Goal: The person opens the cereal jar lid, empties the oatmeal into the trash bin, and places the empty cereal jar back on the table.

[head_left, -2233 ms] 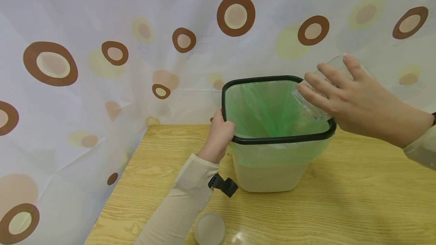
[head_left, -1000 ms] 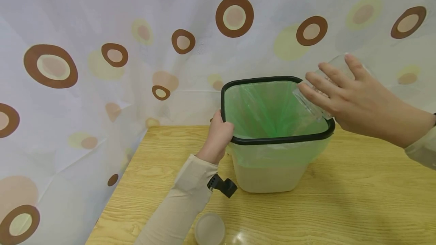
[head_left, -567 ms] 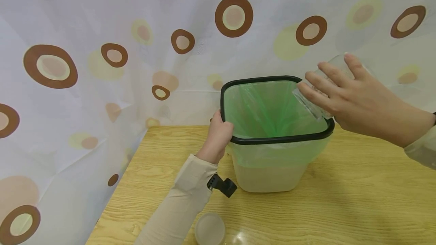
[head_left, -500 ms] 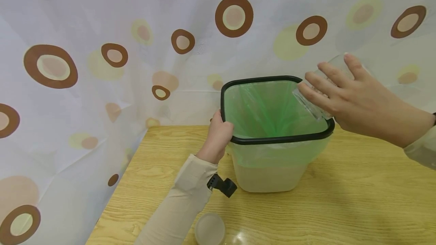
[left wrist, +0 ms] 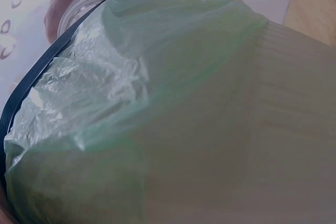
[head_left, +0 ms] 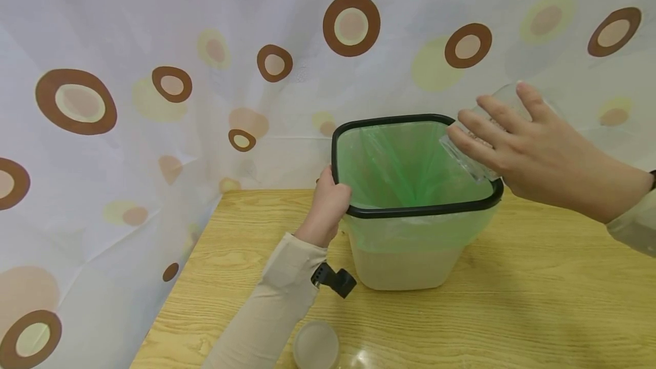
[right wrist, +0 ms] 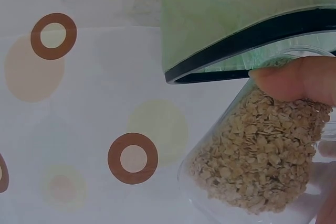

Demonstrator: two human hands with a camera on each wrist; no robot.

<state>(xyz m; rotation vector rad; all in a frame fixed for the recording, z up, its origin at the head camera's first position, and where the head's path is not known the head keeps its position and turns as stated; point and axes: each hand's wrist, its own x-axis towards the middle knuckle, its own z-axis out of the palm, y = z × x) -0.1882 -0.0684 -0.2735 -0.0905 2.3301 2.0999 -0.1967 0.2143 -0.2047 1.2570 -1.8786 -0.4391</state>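
My left hand [head_left: 330,204] grips the black rim [head_left: 415,209] of a pale trash bin [head_left: 407,269] at its left side. A green plastic bag [head_left: 394,167] lines the bin and folds down over the outside, wrinkled in the left wrist view. My right hand [head_left: 543,158] holds a clear jar [head_left: 463,158] tilted over the bin's right rim, its mouth toward the bin. Oat flakes [right wrist: 262,156] fill much of the jar in the right wrist view, where my thumb [right wrist: 294,80] presses near its mouth.
A round pale lid [head_left: 316,345] lies on the wooden table [head_left: 538,300] near the front, beside my left sleeve [head_left: 271,306]. Behind the table hangs a white sheet [head_left: 215,10] with brown rings, close to the bin's back.
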